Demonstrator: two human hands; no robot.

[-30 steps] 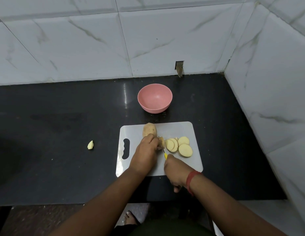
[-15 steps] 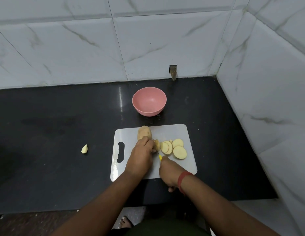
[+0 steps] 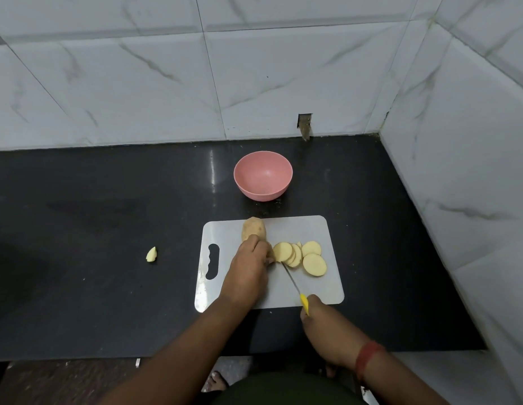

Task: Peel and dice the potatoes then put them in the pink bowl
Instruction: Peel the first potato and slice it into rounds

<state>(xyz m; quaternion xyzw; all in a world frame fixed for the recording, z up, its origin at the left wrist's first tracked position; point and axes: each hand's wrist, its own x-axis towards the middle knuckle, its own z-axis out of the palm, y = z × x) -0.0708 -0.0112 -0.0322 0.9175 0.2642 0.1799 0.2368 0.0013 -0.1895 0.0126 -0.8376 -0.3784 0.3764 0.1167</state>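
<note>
1. Potato point(image 3: 253, 228), with its skin on, is being kept at the 11 o'clock part of the white cutting board point(image 3: 313, 229), just beyond the left hand point(image 3: 247, 270).
2. A part-sliced piece, mostly hidden, is being gripped under the curled fingers of the left hand.
3. Potato slices point(image 3: 301, 257) are being left fanned at 3 o'clock of that hand, overlapping on the board.
4. A yellow-handled knife point(image 3: 295, 286) is being gripped by the right hand point(image 3: 327, 331) at the board's 5 o'clock edge, its blade pointed toward the slices.
5. The pink bowl point(image 3: 263, 175) is being kept on the black counter point(image 3: 93, 214) at 12 o'clock of the board, apart from it.
6. A small potato scrap point(image 3: 151, 254) is being left on the counter at 9 o'clock.
</note>
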